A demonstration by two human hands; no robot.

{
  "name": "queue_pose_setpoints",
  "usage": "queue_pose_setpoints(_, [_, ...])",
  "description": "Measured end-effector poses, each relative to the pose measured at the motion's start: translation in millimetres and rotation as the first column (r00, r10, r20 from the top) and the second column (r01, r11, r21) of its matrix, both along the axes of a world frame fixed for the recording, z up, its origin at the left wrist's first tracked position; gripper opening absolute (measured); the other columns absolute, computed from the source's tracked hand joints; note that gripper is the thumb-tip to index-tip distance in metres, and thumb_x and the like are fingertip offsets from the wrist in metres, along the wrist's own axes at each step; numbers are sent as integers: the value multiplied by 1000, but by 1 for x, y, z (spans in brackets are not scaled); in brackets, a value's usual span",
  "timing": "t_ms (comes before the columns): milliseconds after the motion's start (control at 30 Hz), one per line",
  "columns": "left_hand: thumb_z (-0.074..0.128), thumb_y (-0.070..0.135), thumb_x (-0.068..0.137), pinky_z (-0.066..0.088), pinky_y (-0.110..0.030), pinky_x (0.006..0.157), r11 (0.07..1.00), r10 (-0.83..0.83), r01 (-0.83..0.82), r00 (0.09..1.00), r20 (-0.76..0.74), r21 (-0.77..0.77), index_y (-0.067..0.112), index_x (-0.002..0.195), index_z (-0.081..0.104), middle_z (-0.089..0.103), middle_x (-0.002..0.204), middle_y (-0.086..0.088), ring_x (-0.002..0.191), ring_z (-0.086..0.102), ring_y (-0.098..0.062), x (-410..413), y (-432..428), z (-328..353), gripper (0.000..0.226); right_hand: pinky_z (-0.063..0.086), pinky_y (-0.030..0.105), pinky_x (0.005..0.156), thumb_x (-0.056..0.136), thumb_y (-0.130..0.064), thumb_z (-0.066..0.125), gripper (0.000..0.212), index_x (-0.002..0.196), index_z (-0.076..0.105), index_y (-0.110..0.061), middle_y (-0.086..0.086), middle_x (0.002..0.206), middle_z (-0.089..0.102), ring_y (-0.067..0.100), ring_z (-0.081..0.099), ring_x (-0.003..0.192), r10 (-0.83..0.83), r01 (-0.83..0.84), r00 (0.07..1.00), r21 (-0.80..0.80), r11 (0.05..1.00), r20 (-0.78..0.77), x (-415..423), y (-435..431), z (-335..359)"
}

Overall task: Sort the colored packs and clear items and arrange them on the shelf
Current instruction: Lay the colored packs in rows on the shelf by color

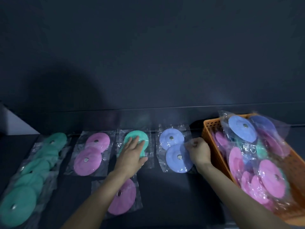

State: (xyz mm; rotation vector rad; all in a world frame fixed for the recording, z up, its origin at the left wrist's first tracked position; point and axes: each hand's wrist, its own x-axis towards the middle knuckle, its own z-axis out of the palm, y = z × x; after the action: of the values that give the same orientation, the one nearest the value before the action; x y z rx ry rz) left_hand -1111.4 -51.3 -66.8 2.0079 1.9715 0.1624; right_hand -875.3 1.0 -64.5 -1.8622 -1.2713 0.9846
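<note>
Head view. A dark shelf [165, 192] carries clear-wrapped packs of coloured discs, laid out in groups along its back edge.

Toward the left edge, a run of green packs [28, 184] overlaps in a line from the back to the front corner. Just beside it lies a pink pack [92, 154] of two discs. A second pink pack [123, 198] lies apart from it near the front edge, partly under the left forearm.

The left hand [132, 156] rests flat on a single green pack [143, 136] at the middle of the back edge. Its grip is wide, with the fingers straight and spread, pressing and not clasping.

The right hand [198, 152] has a narrow grip. Its curled fingers pinch the wrapper edge of a blue pack [175, 151], which lies flat to the right of the green one.

At the right edge, an orange basket [209, 128] holds a heap of mixed packs [257, 159] in blue, pink and some green.

Progress, as judged from the layout: the sorting is begun but well short of done.
- Colour groups are started.
- The lone green pack and the front pink pack lie apart from their groups.
- The basket looks well filled.
- No separate clear items can be told apart from the wrappers.
</note>
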Motion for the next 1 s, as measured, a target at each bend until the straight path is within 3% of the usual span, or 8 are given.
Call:
queue_pose_setpoints(100, [48,48,93,2,-32,117,1000,14,-14,1000,-2,5,25,150,20,2,160,-1,147,-5,-22,-2,0,-1,67,41,26,71,82,-8,61,27,108,58,-5,13,98,61,32,59,93,109,-137,975,137,981,193,0,-7,5])
queue_pose_setpoints(167, [42,51,94,2,-37,117,999,37,-37,999,-9,-2,29,149,20,1,160,0,146,-8,-23,-5,0,-2,63,42,38,94,79,-15,66,44,121,55,-4,19,120,53,36,51,110,245,-354,871,199,914,425,-2,-13,5])
queue_pose_setpoints(267, [35,48,97,1,-47,117,995,62,-66,997,-53,-72,39,148,15,-4,160,3,146,-10,-28,-9,-1,-4,56,29,43,109,81,-39,62,59,133,48,-13,16,139,40,34,33,132,388,-554,648,55,831,656,-10,-26,-2])
queue_pose_setpoints(367, [33,46,97,1,-52,116,995,53,-58,997,-55,-87,43,147,14,-8,160,2,145,-11,-32,-9,-3,-8,54,15,41,116,86,-47,50,61,140,37,-22,10,145,32,28,22,139,473,-619,512,-74,782,717,-15,-35,-13])
queue_pose_setpoints(567, [37,46,97,0,-46,117,998,52,-54,998,-37,-40,39,148,16,-6,160,-2,146,-9,-28,-10,-8,-3,56,9,35,118,91,-45,46,58,143,33,-23,8,151,26,23,15,143,514,-675,464,-89,733,721,-16,-38,-5])
queue_pose_setpoints(667, [48,40,94,6,-38,118,994,72,-79,994,84,75,29,148,27,7,159,-7,146,1,-28,-16,-23,9,58,21,36,116,89,-33,59,57,139,43,-12,15,152,29,30,23,143,489,-688,549,34,725,677,-23,-50,5])
queue_pose_setpoints(800, [61,26,89,29,-35,109,951,203,-246,954,222,187,13,133,50,43,142,-11,133,35,-26,-40,-68,19,48,47,39,95,79,-6,69,40,118,62,-3,17,122,59,39,55,115,475,-688,670,238,685,570,-45,-76,9])
queue_pose_setpoints(1000, [69,21,83,38,-34,98,885,407,-448,878,252,130,2,123,56,54,121,-16,115,48,-31,-69,-118,14,47,48,28,81,86,-13,59,34,120,61,-16,5,107,64,22,61,96,659,-766,606,106,634,445,-87,-99,9])
